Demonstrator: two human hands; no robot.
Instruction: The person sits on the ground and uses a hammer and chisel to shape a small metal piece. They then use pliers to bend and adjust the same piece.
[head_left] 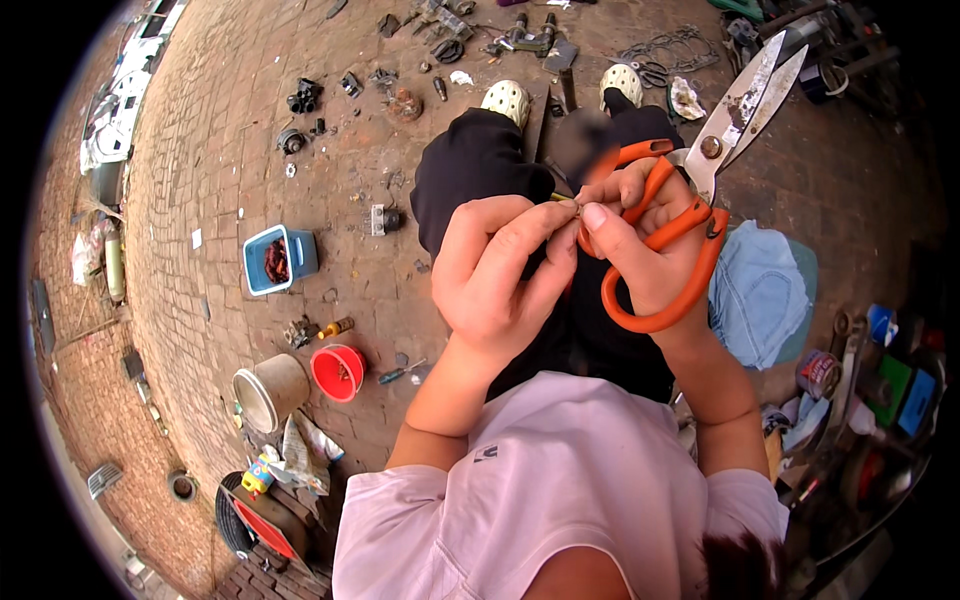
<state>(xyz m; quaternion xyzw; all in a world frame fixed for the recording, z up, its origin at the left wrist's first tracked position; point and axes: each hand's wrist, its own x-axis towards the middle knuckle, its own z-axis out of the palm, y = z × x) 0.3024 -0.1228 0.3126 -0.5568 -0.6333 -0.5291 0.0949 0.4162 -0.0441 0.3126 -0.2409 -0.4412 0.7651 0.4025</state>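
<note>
In front of my lap both hands meet, fingertips pressed together. My left hand [505, 270] is closed in a pinch on a thin yellow-green piece [562, 197], perhaps a bit of wire; most of it is hidden by the fingers. My right hand [650, 245] has a pair of large scissors [711, 148] hooked over it, the orange handle loops around its fingers and thumb base. The blades point up and to the right, slightly apart and stained. The right thumb and forefinger also pinch close to the thin piece; whether they grip it cannot be told.
On the brick paving at left stand a blue bin [305, 255] with reddish-brown bits, a red bucket [338, 373] and a whitish bucket [272, 392]. Metal parts [405, 104] lie scattered ahead. At right are light-blue cloth [757, 295] and cluttered tools [850, 350].
</note>
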